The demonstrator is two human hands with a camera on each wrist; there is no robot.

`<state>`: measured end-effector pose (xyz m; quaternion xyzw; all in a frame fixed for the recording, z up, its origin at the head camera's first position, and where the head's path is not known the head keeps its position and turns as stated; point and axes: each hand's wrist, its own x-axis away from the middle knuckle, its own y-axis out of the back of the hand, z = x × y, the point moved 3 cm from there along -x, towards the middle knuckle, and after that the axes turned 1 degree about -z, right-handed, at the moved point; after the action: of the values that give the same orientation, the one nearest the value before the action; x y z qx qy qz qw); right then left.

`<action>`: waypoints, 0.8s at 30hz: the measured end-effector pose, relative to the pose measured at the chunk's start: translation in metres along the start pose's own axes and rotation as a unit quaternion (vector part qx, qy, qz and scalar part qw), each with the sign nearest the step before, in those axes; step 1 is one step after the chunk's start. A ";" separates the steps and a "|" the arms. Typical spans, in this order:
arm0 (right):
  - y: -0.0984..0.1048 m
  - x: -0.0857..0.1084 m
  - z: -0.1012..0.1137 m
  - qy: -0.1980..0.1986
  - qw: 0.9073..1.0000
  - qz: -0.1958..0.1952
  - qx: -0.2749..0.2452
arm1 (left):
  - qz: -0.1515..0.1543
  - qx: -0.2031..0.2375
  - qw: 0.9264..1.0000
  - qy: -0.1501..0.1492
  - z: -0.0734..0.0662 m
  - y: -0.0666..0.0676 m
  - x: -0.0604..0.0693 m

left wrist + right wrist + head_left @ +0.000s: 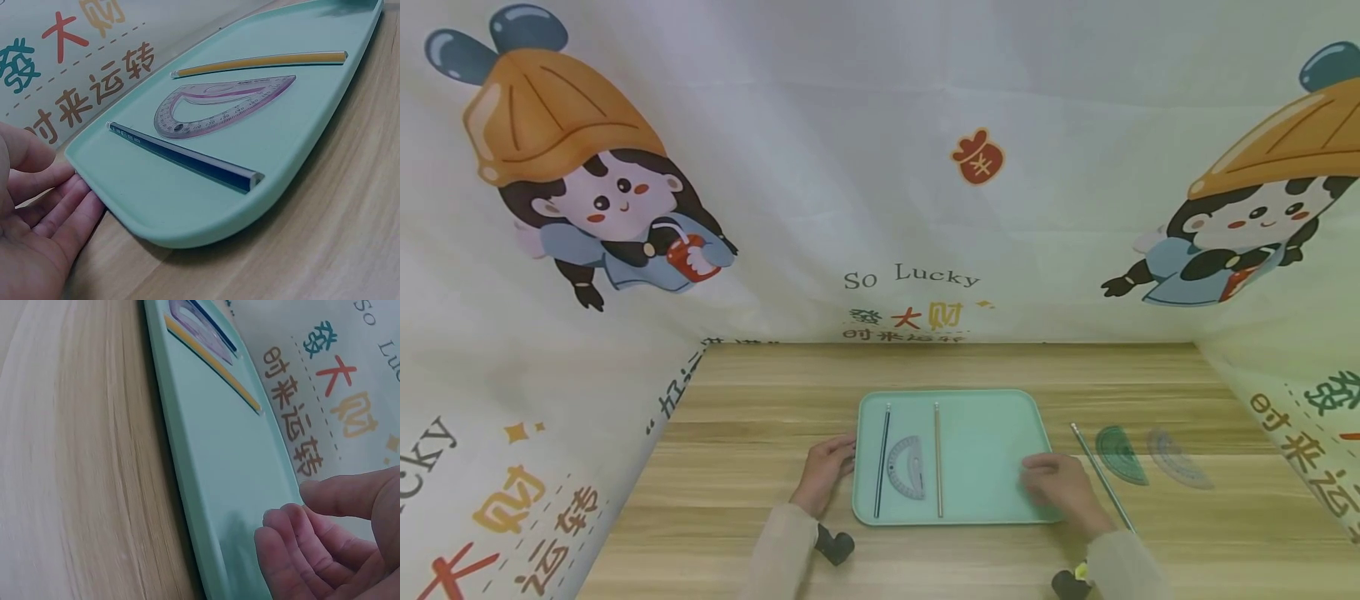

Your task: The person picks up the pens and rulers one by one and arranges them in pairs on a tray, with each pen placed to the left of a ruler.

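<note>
A mint-green tray (985, 450) lies on the wooden table. On its left half are a dark pencil (882, 462), a clear purple-tinted protractor (181, 128) and a yellow pencil (938, 467), the protractor between the two pencils. My left hand (823, 473) is at the tray's left edge, its extended fingers touching the rim. Over the right end of the tray hovers my right hand (1063, 485), with fingers loosely bent, thumb apart from them and nothing held, as the right wrist view shows.
Right of the tray, another pencil (1102, 477) lies slanted, partly behind my right forearm. Beyond it are a green protractor (1120, 456) and a clear protractor (1182, 462). A printed cloth (820, 192) hangs at the back and both sides of the table (760, 383).
</note>
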<state>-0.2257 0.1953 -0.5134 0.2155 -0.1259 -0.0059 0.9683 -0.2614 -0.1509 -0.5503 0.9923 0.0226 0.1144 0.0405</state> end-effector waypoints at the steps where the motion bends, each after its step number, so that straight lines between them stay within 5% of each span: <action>1: 0.002 0.000 -0.001 -0.002 1.000 0.000 0.000 | -0.001 0.000 1.000 0.000 0.000 0.000 0.000; 24: 0.052 -0.001 -0.029 -0.029 0.997 0.033 -0.059 | 0.000 0.004 1.000 0.001 -0.001 0.000 0.002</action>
<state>-0.2221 0.2545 -0.5175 0.1532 -0.1600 0.0125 0.9751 -0.2593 -0.1509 -0.5491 0.9924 0.0229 0.1154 0.0366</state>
